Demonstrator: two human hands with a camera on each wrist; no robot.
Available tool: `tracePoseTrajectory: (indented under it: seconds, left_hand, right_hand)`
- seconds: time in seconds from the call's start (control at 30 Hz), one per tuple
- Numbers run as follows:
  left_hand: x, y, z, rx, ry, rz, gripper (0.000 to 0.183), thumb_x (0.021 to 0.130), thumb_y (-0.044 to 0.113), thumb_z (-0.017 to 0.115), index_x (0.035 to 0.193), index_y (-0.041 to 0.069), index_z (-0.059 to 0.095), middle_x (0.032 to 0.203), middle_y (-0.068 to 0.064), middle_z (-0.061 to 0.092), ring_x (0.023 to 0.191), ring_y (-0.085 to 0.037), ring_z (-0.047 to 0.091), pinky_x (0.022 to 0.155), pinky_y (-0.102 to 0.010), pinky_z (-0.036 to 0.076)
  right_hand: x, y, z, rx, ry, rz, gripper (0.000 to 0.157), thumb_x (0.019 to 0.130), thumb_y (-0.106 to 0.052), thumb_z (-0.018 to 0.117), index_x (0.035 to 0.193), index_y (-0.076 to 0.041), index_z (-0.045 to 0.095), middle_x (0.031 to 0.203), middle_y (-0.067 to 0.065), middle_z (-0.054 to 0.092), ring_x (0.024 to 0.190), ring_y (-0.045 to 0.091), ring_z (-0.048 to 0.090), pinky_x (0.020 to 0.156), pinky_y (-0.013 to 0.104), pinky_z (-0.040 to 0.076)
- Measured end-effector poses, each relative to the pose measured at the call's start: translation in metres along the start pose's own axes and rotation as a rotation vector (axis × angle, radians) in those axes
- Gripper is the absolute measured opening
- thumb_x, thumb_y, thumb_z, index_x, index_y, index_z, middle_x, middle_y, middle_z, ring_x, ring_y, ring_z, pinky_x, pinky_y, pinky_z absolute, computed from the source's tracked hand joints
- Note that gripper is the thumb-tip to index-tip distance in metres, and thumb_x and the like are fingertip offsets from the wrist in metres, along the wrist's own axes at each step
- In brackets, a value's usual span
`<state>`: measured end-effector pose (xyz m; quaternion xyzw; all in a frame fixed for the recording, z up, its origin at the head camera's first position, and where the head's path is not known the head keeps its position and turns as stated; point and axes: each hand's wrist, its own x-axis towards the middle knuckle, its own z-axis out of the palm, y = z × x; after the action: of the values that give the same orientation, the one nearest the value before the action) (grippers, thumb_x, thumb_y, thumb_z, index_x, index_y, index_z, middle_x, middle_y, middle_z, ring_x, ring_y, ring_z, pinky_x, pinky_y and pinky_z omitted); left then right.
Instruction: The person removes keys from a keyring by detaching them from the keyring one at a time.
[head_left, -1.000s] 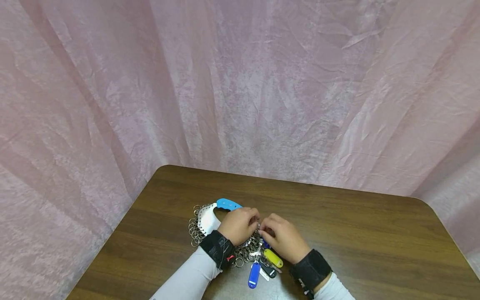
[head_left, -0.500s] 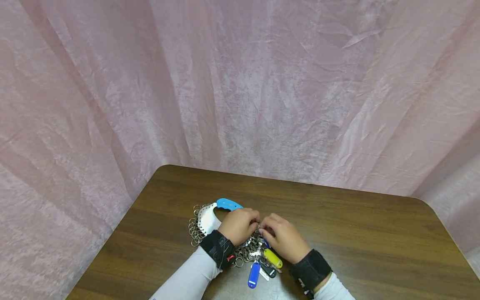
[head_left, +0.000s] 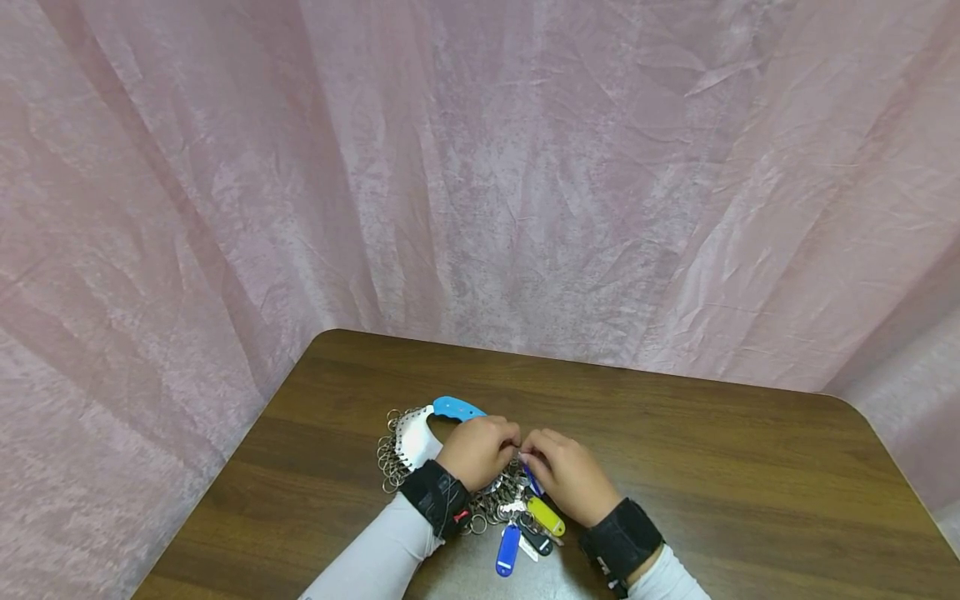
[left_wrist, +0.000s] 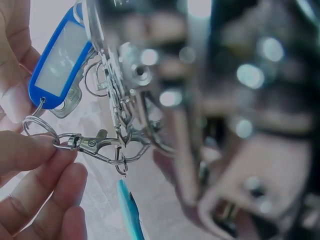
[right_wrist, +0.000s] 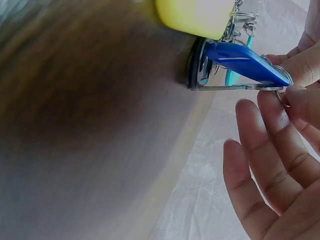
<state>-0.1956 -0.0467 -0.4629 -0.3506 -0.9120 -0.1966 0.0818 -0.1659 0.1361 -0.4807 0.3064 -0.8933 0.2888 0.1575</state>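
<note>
In the head view my left hand (head_left: pixel 474 452) and right hand (head_left: pixel 572 479) meet fingertip to fingertip over a bunch of key tags. Both hands pinch at a small split ring (left_wrist: pixel 40 126), which carries a blue key tag (left_wrist: pixel 59 57) and a key (right_wrist: pixel 232 88). That ring joins the end of a metal swivel clasp (left_wrist: pixel 92 144), hooked to other metal links. The right wrist view shows the blue tag (right_wrist: pixel 245 60) between the fingers, with several right fingers (right_wrist: pixel 260 160) spread below. Hands partly hide the ring; which fingertip bears on which part is unclear.
A white curved plate (head_left: pixel 414 440) with a blue handle (head_left: pixel 457 408) lies left, edged with several metal rings (head_left: pixel 392 462). A yellow tag (head_left: pixel 546 517), a black tag (head_left: pixel 536 542) and another blue tag (head_left: pixel 507 550) lie near the hands on the brown table (head_left: pixel 712 467).
The blue tag beside my right fingertips has lifted and shows more of itself. Right fingertips have shifted slightly towards the left hand; the left hand has hardly moved.
</note>
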Motion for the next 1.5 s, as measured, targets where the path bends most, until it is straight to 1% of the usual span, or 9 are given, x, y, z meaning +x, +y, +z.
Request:
tracePoseTrajectory:
  seconds: [0.23, 0.4, 0.57, 0.9, 1.1, 1.27, 1.5]
  left_hand:
    - [-0.0002, 0.0008, -0.0001, 0.006, 0.002, 0.025, 0.01, 0.083, 0.01, 0.067, 0.081, 0.019, 0.064, 0.076, 0.01, 0.055, 0.07, -0.005, 0.052, 0.062, -0.023, 0.044]
    - [-0.001, 0.0017, -0.0002, 0.009, 0.011, 0.035, 0.012, 0.082, 0.008, 0.067, 0.081, 0.019, 0.064, 0.076, 0.011, 0.055, 0.07, -0.004, 0.052, 0.062, -0.022, 0.045]
    - [-0.0015, 0.0023, -0.0007, 0.013, 0.02, 0.046, 0.013, 0.083, 0.009, 0.068, 0.08, 0.021, 0.064, 0.075, 0.011, 0.056, 0.069, -0.004, 0.052, 0.062, -0.022, 0.044]
    - [-0.0015, 0.0024, 0.0003, 0.01, 0.007, 0.043, 0.01, 0.084, 0.011, 0.068, 0.082, 0.021, 0.065, 0.076, 0.011, 0.056, 0.07, -0.003, 0.053, 0.062, -0.021, 0.045]
    - [-0.0009, 0.0028, 0.0004, -0.003, 0.006, 0.057, 0.009, 0.085, 0.013, 0.069, 0.082, 0.021, 0.065, 0.077, 0.011, 0.056, 0.071, -0.003, 0.053, 0.063, -0.021, 0.045]
    - [-0.001, 0.0023, 0.001, -0.008, 0.002, 0.039, 0.007, 0.085, 0.015, 0.069, 0.083, 0.021, 0.065, 0.077, 0.012, 0.056, 0.07, -0.002, 0.053, 0.063, -0.021, 0.045]
    - [-0.0005, 0.0006, 0.0016, -0.001, -0.002, 0.003, 0.008, 0.084, 0.013, 0.068, 0.084, 0.021, 0.066, 0.079, 0.012, 0.058, 0.072, -0.003, 0.054, 0.064, -0.022, 0.045]
  right_hand:
    - [-0.0007, 0.0004, -0.0004, 0.002, -0.011, 0.016, 0.004, 0.093, -0.017, 0.06, 0.089, -0.018, 0.059, 0.086, -0.011, 0.055, 0.072, 0.004, 0.052, 0.062, 0.027, 0.047]
    - [-0.0009, -0.0001, 0.0003, 0.002, -0.003, 0.029, 0.008, 0.089, -0.013, 0.065, 0.088, -0.018, 0.059, 0.085, -0.011, 0.056, 0.07, 0.003, 0.051, 0.061, 0.026, 0.046]
    - [-0.0006, -0.001, 0.0003, -0.003, 0.0, 0.044, 0.009, 0.088, -0.013, 0.067, 0.088, -0.017, 0.059, 0.083, -0.012, 0.055, 0.069, 0.003, 0.051, 0.061, 0.026, 0.046]
    - [-0.0003, -0.0026, 0.0003, -0.031, 0.022, 0.062, 0.013, 0.085, -0.011, 0.069, 0.086, -0.018, 0.058, 0.079, -0.013, 0.054, 0.067, 0.002, 0.05, 0.059, 0.026, 0.046]
    - [-0.0003, -0.0024, 0.0, -0.047, 0.035, 0.078, 0.014, 0.084, -0.01, 0.069, 0.085, -0.017, 0.058, 0.078, -0.012, 0.055, 0.066, 0.003, 0.051, 0.059, 0.027, 0.047]
    - [-0.0001, -0.0023, 0.0002, -0.054, 0.039, 0.08, 0.014, 0.084, -0.011, 0.069, 0.085, -0.018, 0.057, 0.078, -0.012, 0.054, 0.065, 0.003, 0.05, 0.058, 0.026, 0.046]
    - [0.0002, -0.0002, -0.0014, -0.063, 0.038, 0.096, 0.012, 0.084, -0.009, 0.069, 0.086, -0.016, 0.059, 0.077, -0.012, 0.053, 0.064, 0.003, 0.049, 0.057, 0.026, 0.046]
